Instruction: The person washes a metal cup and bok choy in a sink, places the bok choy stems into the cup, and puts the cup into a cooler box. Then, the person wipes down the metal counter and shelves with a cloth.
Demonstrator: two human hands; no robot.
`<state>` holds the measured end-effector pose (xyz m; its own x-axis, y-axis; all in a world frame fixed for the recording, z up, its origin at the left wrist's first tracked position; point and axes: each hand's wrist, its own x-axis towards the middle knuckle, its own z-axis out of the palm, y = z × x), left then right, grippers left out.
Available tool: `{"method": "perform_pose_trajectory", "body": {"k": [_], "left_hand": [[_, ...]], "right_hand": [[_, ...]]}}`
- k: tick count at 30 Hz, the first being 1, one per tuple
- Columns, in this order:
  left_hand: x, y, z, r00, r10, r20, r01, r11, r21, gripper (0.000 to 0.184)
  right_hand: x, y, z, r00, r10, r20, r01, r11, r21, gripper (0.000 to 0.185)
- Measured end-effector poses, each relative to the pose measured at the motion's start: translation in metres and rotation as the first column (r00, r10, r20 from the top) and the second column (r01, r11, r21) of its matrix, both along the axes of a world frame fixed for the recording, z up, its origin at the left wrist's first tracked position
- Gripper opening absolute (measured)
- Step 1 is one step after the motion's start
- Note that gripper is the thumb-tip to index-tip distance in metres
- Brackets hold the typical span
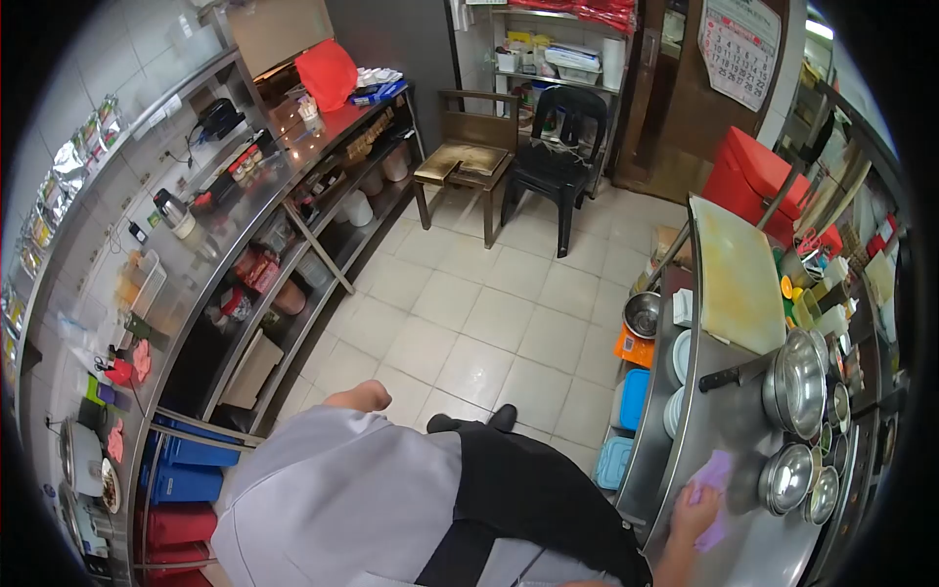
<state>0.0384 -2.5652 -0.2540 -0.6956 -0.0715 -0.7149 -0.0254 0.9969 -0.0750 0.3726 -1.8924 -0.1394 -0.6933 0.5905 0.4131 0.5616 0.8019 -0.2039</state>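
My right hand (pixel 695 513) gripped the cloth (pixel 719 472), likely light, limp, best bunched centrally; my left hand (pixel 369 395), open or closed, I couldn't tell.

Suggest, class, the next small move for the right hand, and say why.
Probably slide the purple cloth forward over the steel counter, short of the knife: the right hand holds the cloth there, bare metal lies ahead, and metal bowls stand close on the right.

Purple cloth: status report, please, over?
Right hand holding purple cloth on steel counter. Left hand away from counter. Metal bowls close beside cloth.
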Motion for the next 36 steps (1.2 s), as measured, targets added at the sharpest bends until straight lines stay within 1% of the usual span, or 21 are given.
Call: {"method": "perform_pose_trajectory", "body": {"k": [1,2,4,5,6,8,9,11,12,15,16,19,21,23,24,25,27,30,31,33,36], "left_hand": [[0.0,0.004,0.004,0.999,0.003,0.046,-0.004,1.0,0.02,0.049],[0.0,0.008,0.0,0.999,-0.023,0.03,0.022,0.999,0.027,0.049],[0.002,0.022,-0.017,0.997,-0.079,-0.002,0.079,0.996,0.041,0.05],[-0.001,0.028,-0.029,0.986,-0.164,-0.005,0.164,0.983,0.079,0.049],[-0.008,0.034,-0.041,0.969,-0.246,-0.016,0.246,0.962,0.119,0.049],[-0.026,0.048,-0.044,0.961,-0.277,-0.03,0.276,0.936,0.217,0.048],[-0.034,0.054,-0.044,0.957,-0.288,-0.04,0.288,0.919,0.268,0.047],[-0.05,0.058,-0.025,0.952,-0.301,-0.057,0.301,0.883,0.359,0.048],[-0.063,0.056,-0.017,0.949,-0.307,-0.072,0.309,0.861,0.404,0.049],[-0.106,0.025,-0.053,0.977,-0.194,-0.088,0.213,0.894,0.394,0.05],[-0.117,0.008,-0.058,0.988,-0.115,-0.104,0.147,0.905,0.398,0.05],[-0.138,-0.059,-0.097,0.98,0.141,-0.141,-0.077,0.918,0.388,0.048],[-0.129,-0.11,-0.107,0.936,0.32,-0.149,-0.25,0.898,0.361,0.046],[-0.119,-0.168,-0.148,0.915,0.404,0.001,-0.388,0.878,0.282,0.041],[-0.11,-0.186,-0.127,0.95,0.31,0.049,-0.312,0.919,0.242,0.04],[-0.098,-0.202,-0.088,0.972,0.211,0.102,-0.228,0.952,0.204,0.039],[-0.09,-0.24,-0.118,0.897,0.406,0.173,-0.432,0.889,0.153,0.035],[-0.075,-0.262,-0.116,0.763,0.646,-0.012,-0.63,0.748,0.208,0.033],[-0.079,-0.266,-0.115,0.715,0.697,0.043,-0.688,0.692,0.22,0.036],[-0.081,-0.267,-0.115,0.599,0.784,0.161,-0.796,0.563,0.222,0.044],[-0.068,-0.256,-0.142,0.63,0.764,0.14,-0.764,0.576,0.291,0.048]], "right_hand": [[0.003,-0.015,0.006,1.0,0.009,0.002,-0.009,1.0,-0.027,0.029],[0.003,-0.025,0.009,1.0,0.017,0.004,-0.016,0.998,-0.055,0.028],[-0.003,-0.028,0.009,0.994,-0.041,-0.105,0.034,0.997,-0.068,0.027],[-0.007,-0.027,0.009,0.984,-0.069,-0.161,0.058,0.996,-0.073,0.027],[-0.009,-0.023,0.008,0.986,-0.116,-0.121,0.108,0.992,-0.069,0.026],[-0.01,-0.009,0.007,0.98,-0.196,-0.045,0.194,0.98,-0.045,0.025],[-0.006,-0.001,0.003,0.969,-0.243,-0.047,0.24,0.969,-0.067,0.03],[-0.016,0.009,-0.002,0.941,-0.334,-0.058,0.326,0.939,-0.112,0.041],[-0.027,0.008,0.001,0.927,-0.368,-0.065,0.359,0.925,-0.123,0.041],[-0.084,-0.018,0.009,0.918,-0.388,-0.081,0.378,0.919,-0.114,0.041],[-0.108,-0.037,0.014,0.924,-0.373,-0.08,0.363,0.924,-0.116,0.041],[-0.186,-0.094,0.022,0.962,-0.268,-0.049,0.26,0.957,-0.126,0.041],[-0.24,-0.134,0.022,0.986,-0.168,0.003,0.166,0.973,-0.162,0.041],[-0.296,-0.173,0.021,0.997,-0.036,0.07,0.051,0.972,-0.228,0.042],[-0.323,-0.192,0.019,0.994,0.033,0.102,-0.004,0.963,-0.269,0.042],[-0.347,-0.21,0.018,0.986,0.099,0.137,-0.051,0.948,-0.316,0.042],[-0.389,-0.242,0.016,0.95,0.231,0.209,-0.128,0.9,-0.416,0.042],[-0.438,-0.282,0.011,0.874,0.387,0.294,-0.168,0.809,-0.564,0.042],[-0.452,-0.291,0.008,0.842,0.431,0.325,-0.168,0.782,-0.601,0.043],[-0.469,-0.309,0.001,0.78,0.5,0.377,-0.136,0.724,-0.677,0.043],[-0.493,-0.322,-0.016,0.684,0.567,0.458,-0.07,0.677,-0.733,0.043]]}}
